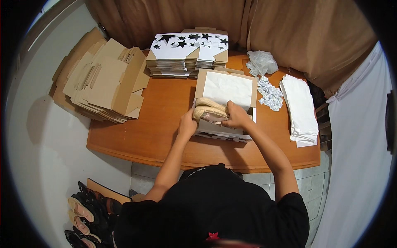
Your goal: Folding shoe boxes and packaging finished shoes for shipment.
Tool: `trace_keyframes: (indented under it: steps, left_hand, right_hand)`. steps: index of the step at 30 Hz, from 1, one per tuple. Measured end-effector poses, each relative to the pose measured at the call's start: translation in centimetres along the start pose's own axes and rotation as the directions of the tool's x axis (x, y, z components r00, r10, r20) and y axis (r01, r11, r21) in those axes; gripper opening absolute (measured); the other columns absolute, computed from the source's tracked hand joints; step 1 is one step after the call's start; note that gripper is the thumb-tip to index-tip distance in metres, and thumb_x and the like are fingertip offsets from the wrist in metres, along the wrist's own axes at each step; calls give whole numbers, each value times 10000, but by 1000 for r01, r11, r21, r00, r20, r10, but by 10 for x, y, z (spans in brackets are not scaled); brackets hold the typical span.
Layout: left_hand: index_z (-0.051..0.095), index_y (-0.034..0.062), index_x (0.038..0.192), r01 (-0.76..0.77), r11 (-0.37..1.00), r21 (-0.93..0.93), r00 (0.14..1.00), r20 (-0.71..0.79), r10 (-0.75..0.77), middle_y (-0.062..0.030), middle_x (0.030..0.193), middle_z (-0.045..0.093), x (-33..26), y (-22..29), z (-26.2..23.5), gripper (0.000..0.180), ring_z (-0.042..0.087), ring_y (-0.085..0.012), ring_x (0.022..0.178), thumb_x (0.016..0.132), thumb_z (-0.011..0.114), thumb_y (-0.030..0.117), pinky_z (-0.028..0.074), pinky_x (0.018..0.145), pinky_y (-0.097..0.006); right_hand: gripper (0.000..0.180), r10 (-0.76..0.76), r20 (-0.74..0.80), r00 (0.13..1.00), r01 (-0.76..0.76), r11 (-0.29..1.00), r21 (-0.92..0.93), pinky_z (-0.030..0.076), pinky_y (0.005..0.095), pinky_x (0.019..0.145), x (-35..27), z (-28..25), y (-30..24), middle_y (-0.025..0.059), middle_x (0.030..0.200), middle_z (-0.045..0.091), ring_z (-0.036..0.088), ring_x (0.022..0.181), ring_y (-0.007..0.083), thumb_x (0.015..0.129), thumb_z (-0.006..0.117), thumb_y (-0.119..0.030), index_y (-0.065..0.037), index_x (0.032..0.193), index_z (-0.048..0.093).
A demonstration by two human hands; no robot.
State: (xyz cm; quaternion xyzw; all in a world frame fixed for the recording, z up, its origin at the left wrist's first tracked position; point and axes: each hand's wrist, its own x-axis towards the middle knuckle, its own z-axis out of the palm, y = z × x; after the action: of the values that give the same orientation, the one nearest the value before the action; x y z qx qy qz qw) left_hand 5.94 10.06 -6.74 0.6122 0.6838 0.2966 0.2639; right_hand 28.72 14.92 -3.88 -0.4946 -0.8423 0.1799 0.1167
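the person's black shirt is filling the lower view. the right hand is closing over a pair of woven-soled sandals, the left hand bracing the open cardboard box beside them. they are probably best eased in level, soles together. the sandals are looking pale, braided, lying against white paper.

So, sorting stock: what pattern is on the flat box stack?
Black stars on white, on the flat box stack; head view.
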Motion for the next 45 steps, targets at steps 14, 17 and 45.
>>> trace_keyframes:
  steps: [14, 17, 45]
  left_hand:
    - [525, -9, 1162, -132, 987, -94, 985, -126, 120, -268, 1076, 561, -11, 2, 8, 398, 541, -422, 991, 798, 371, -43, 441, 839, -436]
    - [542, -20, 1144, -120, 992, -39, 991, -60, 117, -260, 1112, 548, -13, -1, 12, 385, 539, -400, 1016, 801, 368, -32, 441, 856, -427]
    - [590, 138, 1079, -501, 861, 82, 856, 193, 480, -98, 1255, 479, 21, 90, 73, 318, 313, -302, 1290, 787, 604, 262, 191, 1016, -567]
  right_hand:
    - [641, 148, 187, 971, -102, 967, -233, 433, 505, 757, -1, 23, -14, 179, 946, 604, 550, 927, 364, 581, 760, -350, -34, 1006, 399]
    - [673, 152, 185, 971, -95, 953, -287, 426, 509, 767, -1, 36, -12, 157, 973, 607, 545, 956, 344, 573, 767, -371, -43, 1036, 406]
    - [304, 423, -367, 829, -139, 790, 597, 479, 315, 729, -73, -27, 117, 136, 899, 593, 591, 837, 241, 722, 680, -141, -6, 980, 591]
